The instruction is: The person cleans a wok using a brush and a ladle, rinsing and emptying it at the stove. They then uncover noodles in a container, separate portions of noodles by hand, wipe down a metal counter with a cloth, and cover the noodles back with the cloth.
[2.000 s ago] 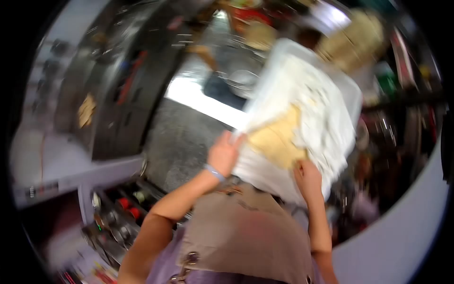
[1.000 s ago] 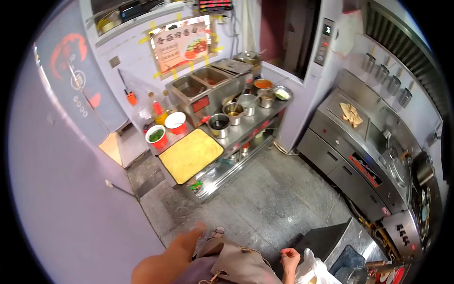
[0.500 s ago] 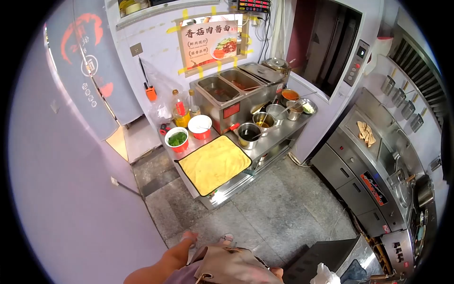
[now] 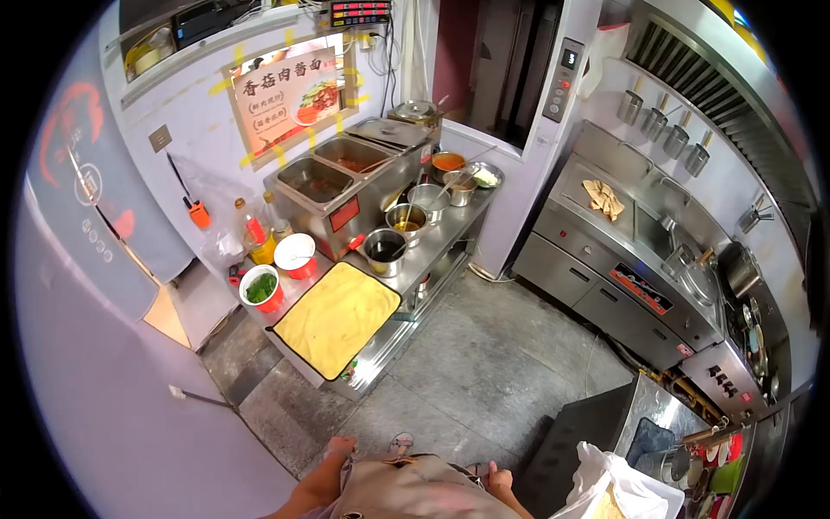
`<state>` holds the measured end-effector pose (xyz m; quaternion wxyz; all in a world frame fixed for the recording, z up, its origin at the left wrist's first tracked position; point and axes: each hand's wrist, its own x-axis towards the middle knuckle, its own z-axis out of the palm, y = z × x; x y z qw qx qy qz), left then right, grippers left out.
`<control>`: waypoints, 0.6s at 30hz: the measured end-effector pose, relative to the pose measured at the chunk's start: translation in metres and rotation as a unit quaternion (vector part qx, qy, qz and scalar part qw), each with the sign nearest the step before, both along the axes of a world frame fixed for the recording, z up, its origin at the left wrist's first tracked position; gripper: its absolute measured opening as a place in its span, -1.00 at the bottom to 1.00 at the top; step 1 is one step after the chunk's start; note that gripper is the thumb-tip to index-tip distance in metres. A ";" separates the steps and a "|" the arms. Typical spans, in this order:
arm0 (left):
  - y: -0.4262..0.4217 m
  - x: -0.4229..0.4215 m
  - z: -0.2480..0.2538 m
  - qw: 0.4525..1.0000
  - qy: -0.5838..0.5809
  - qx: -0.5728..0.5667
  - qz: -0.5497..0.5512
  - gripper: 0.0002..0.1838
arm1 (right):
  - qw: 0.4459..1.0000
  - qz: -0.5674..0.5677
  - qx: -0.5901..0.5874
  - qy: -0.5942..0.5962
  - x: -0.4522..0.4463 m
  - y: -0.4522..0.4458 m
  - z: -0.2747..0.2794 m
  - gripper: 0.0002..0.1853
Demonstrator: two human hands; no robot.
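Tub (image 4: 664, 496) right of hands (image 4: 499, 478) — bowls (image 4: 301, 270) beside yellow sheet (image 4: 337, 318).

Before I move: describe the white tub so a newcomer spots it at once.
At lower right, right of the person's right hand, is a steel worktop. At its near end, partly cut off by the picture's bottom edge, is the white tub. Its crumpled white lining, with something pale yellow showing inside, sets it apart from the dark mat and metal pot nearby.
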<state>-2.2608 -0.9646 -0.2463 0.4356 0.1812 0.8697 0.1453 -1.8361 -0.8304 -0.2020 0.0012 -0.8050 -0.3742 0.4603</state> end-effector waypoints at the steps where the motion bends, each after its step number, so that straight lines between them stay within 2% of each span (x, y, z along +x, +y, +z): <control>1: 0.000 0.001 -0.004 1.000 0.003 0.011 0.012 -0.53 | 1.000 -0.003 0.000 -0.001 0.000 -0.001 0.001 -0.47; 4: 0.006 0.003 0.001 1.000 -0.014 -0.004 0.015 -0.55 | 0.999 0.027 -0.009 -0.041 0.009 -0.003 -0.008 -0.46; 6: 0.009 0.002 0.002 1.000 -0.011 -0.008 -0.005 -0.60 | 0.984 0.153 0.052 -0.080 0.015 -0.007 -0.013 -0.44; 7: 0.006 0.002 0.002 1.000 -0.008 -0.012 -0.019 -0.65 | 0.982 0.162 0.050 -0.080 0.017 -0.008 -0.015 -0.44; 9: 0.004 0.001 -0.015 0.999 0.028 -0.014 -0.008 -0.66 | 0.990 0.013 0.069 -0.119 -0.010 -0.008 0.039 -0.46; 10: 0.002 0.004 -0.020 0.998 0.064 -0.015 -0.012 -0.66 | 0.990 0.030 0.068 -0.119 -0.007 -0.005 0.031 -0.46; 11: 0.002 0.005 -0.010 0.998 0.063 -0.018 0.002 -0.66 | 0.995 -0.005 0.042 -0.093 -0.001 -0.004 0.019 -0.49; 12: 0.008 0.004 0.010 0.998 0.042 -0.034 -0.018 -0.62 | 0.997 -0.042 0.017 -0.067 0.002 -0.003 0.011 -0.52; 13: 0.012 0.004 0.020 0.998 0.020 -0.048 -0.041 -0.54 | 0.997 -0.032 0.018 -0.066 0.009 -0.004 0.003 -0.52; 16: 0.013 0.005 0.021 1.000 0.002 -0.003 0.024 -0.58 | 0.998 -0.028 0.047 -0.018 0.011 0.001 -0.006 -0.57; 18: 0.010 -0.001 -0.006 0.998 -0.006 0.002 0.067 -0.60 | 0.998 -0.056 0.008 -0.034 -0.006 0.004 0.026 -0.59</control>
